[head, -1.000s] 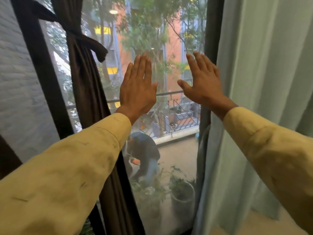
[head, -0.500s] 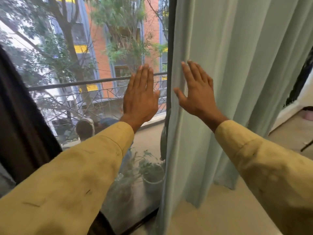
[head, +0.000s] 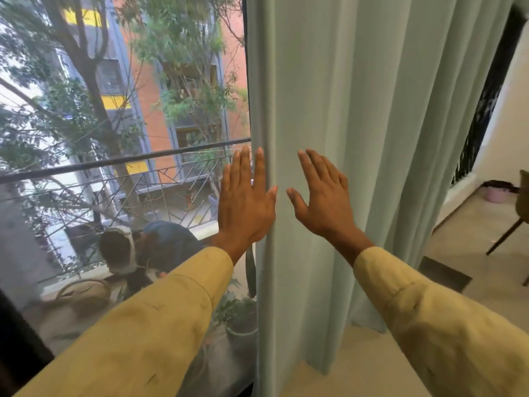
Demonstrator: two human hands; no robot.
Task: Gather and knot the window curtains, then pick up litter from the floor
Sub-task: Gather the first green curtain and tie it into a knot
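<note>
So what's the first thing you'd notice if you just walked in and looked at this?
Two open hands raised in the middle: the left hand at the edge of the pale green curtain, the right hand in front of its folds, both in yellow sleeves. Through the window on the left stand an orange building and trees behind a balcony railing.

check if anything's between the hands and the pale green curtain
Nothing visible. The left hand is open at the pale green curtain's leading edge, the right hand open in front of its folds. Actual contact cannot be told.
</note>
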